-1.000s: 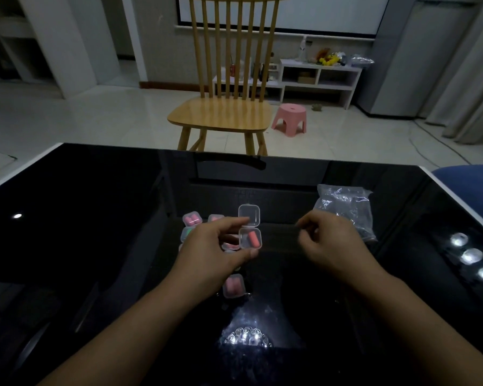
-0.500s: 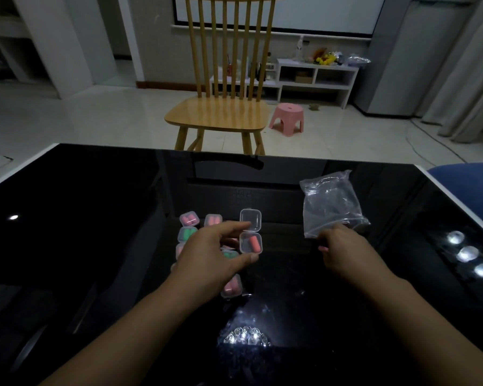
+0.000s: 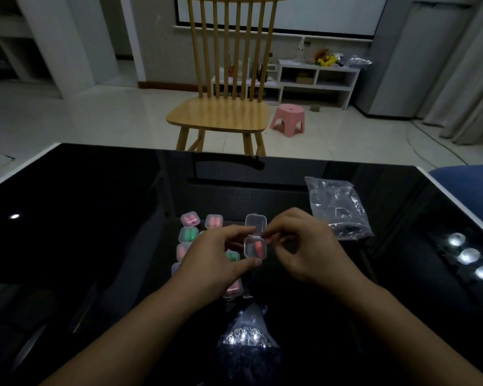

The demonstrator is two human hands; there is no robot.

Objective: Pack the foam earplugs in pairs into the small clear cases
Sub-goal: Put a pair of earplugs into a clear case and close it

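We pinch the open case, one orange earplug inside, in our left hand above the filled cases, so our right hand, fingertips closed on a pink earplug, can add its partner.

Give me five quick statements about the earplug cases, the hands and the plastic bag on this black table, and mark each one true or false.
1. The open case in the left hand holds an orange earplug. True.
2. That case's lid is snapped shut. False: it stands open, hinged up behind the base.
3. The right hand brings a pink earplug to the case's right edge. True.
4. The clear plastic bag lies to the left of the hands. False: it lies to the right, beyond the right hand.
5. Every closed case on the table holds pink plugs. False: the green-filled case holds green ones.
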